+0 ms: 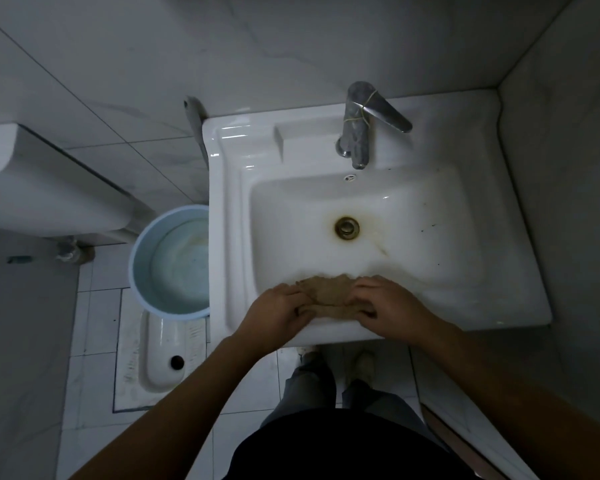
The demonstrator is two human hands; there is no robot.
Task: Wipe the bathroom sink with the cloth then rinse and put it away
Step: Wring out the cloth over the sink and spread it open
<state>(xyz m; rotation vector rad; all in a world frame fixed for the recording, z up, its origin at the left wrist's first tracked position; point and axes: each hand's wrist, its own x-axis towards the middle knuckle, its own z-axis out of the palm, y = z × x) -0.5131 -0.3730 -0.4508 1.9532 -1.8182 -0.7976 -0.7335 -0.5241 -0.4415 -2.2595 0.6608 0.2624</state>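
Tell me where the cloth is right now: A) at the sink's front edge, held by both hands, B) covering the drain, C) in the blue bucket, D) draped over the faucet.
A: the left hand and right hand both grip the brown cloth at the front edge of the sink.

Dim, slightly soft, edges perhaps warped

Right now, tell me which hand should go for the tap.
The right hand, probably: the tap stands straight beyond it, lever angled rightward. The left hand can hold the cloth alone.
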